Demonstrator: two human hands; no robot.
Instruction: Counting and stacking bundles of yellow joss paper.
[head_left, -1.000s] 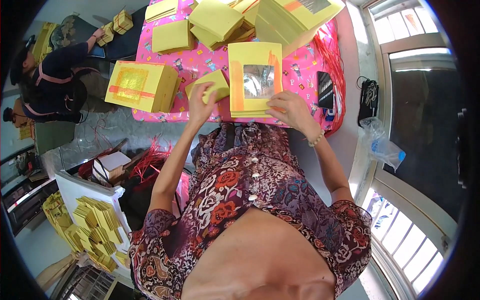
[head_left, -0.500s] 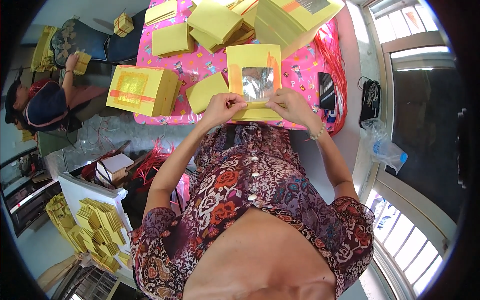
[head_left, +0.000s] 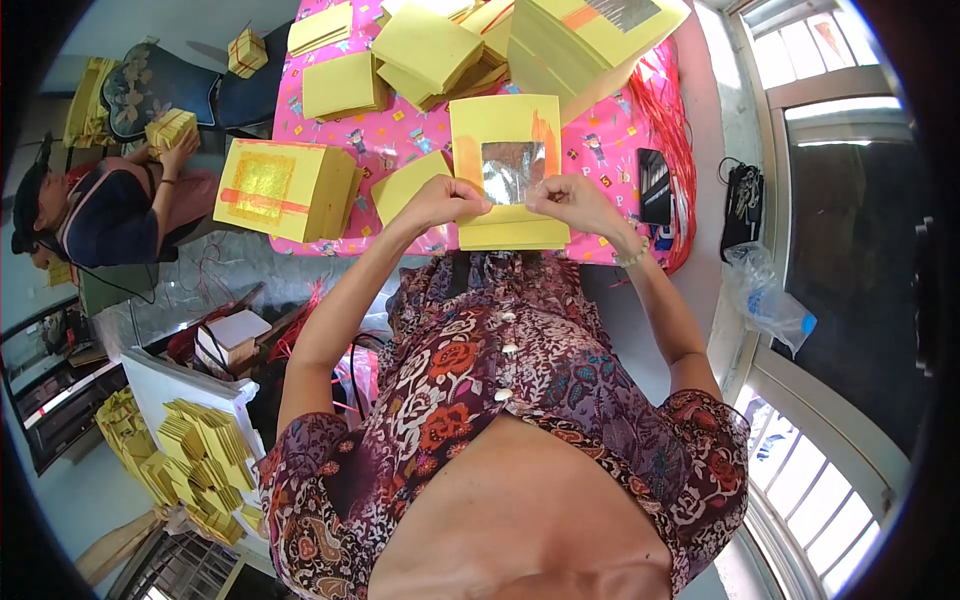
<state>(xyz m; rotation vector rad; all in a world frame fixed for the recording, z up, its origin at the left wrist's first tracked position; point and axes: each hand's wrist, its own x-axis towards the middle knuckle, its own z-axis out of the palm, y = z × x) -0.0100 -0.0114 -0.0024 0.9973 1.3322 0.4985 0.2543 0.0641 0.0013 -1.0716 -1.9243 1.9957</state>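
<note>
A yellow sheet of joss paper with a silver foil square and orange smears on its sides is tilted up before me at the table's near edge. My left hand pinches its lower left part between thumb and fingers. At the lower right, my right hand grips it the same way, beside the foil. Just below both hands lies more folded or stacked yellow paper; whether it is joined to the sheet I cannot tell. A yellow paper pile lies by my left hand.
A thick joss paper block with gold foil stands at left. Farther back are yellow stacks and a large block. Red strings and a phone-like dark object lie right. A person at left holds a tied yellow bundle.
My hands and the sheet have shifted slightly, with the hands lifted a little from the paper below. The person at left has brought the second hand to the bundle.
</note>
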